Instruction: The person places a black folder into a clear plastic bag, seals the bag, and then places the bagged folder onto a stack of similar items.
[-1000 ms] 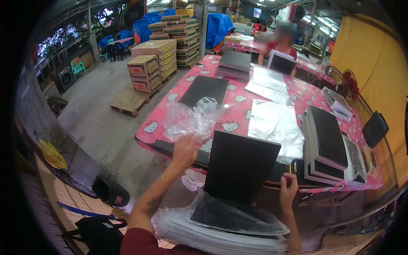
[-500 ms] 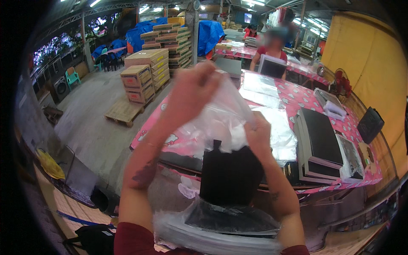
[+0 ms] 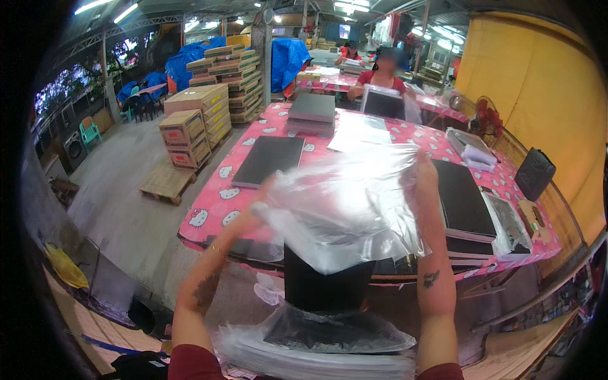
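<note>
Stretching a clear bag (image 3: 351, 206) above the desk (image 3: 212, 199)'s near edge, left hand (image 3: 266, 192) and right hand (image 3: 426, 171) close on its sides; the black board (image 3: 326, 283) below looks unbagged, the nearest stack (image 3: 316, 365) already wrapped.

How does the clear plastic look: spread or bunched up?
Spread: the clear plastic extends broadly between the left hand and the right hand.
</note>
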### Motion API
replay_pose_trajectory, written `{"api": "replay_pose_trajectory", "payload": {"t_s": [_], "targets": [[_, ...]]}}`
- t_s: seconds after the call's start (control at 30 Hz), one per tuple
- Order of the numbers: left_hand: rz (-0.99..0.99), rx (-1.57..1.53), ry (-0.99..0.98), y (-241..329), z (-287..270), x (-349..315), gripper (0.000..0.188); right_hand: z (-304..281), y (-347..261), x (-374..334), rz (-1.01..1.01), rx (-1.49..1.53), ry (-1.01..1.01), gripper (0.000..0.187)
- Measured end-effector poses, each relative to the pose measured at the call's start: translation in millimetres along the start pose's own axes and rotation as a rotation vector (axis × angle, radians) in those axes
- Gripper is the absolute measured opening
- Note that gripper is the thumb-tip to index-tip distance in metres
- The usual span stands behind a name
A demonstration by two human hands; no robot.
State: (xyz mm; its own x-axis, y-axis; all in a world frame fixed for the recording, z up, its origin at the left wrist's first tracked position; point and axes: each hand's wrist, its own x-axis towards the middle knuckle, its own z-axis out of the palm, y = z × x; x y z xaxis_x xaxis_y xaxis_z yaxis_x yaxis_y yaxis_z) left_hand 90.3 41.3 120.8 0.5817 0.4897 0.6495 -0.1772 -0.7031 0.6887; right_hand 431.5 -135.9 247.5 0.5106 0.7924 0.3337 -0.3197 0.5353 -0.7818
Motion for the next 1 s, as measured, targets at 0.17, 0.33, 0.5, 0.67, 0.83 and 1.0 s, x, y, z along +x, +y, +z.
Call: {"api": "replay_pose_trajectory", "payload": {"t_s": [0.17, 0.33, 0.5, 0.67, 0.83, 1.0], "targets": [[-0.577, 0.132, -0.489, -66.6, 5.0, -62.0, 0.043, -35.5, -33.9, 19.6, 0.053, 0.077, 0.349, 0.031], [-0.760, 0.322, -0.021, -68.6, -35.7, -37.8, 0.043, -29.4, -6.8, -37.1, 0.088, -0.197, -0.196, 0.031], [-0.617, 0.858, -0.013, -64.0, -70.9, -17.9, 0.058, -12.2, -9.5, -48.2, 0.146, -0.166, -0.211, 0.029], [0.129, 0.096, -0.101, 135.0, 52.5, 77.4, 0.071, 59.8, -31.2, -69.2, 0.083, -0.725, -0.761, 0.030], [-0.007, 0.151, -0.909, 102.7, 62.2, 79.8, 0.064, 66.4, -69.5, -67.0, 0.072, -0.440, -0.462, 0.023], [-0.559, 0.036, -0.643, -30.2, 32.8, 63.7, 0.060, 20.9, -122.5, -67.7, -0.170, -0.089, 0.105, 0.036]]}}
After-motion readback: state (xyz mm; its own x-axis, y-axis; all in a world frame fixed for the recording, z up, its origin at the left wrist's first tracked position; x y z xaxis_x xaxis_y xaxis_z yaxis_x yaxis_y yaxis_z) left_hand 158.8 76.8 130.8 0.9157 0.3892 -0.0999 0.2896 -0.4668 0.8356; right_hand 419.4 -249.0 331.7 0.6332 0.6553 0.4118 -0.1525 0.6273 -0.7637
